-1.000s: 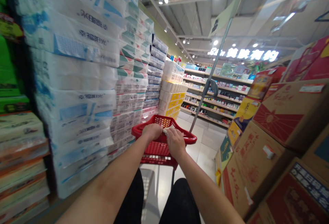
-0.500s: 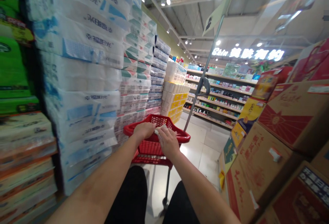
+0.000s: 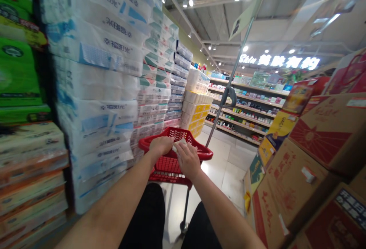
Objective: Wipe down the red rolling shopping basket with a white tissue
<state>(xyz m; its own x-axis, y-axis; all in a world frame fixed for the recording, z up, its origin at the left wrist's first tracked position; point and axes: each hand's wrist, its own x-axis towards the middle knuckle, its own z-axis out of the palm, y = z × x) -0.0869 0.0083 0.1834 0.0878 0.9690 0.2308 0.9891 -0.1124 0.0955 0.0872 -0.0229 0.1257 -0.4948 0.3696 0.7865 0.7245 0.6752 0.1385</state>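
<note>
A red plastic shopping cart stands in front of my legs, with its red rim across the middle of the view. My left hand is wrapped over the near rim, left of centre. Close beside it, my right hand is closed on a pale, crumpled cloth or tissue and presses it on the rim. A grey metal pole with a grey hook rises from the cart's right side and carries a sign at its top.
Tall stacks of wrapped paper rolls line the left side. Cardboard boxes are piled on the right. Shelves of small goods stand ahead, beyond a pale tiled floor.
The surroundings have shifted slightly to the right in view. Both hands stay at the cart's rim, and a little more of the pale cloth or tissue shows.
</note>
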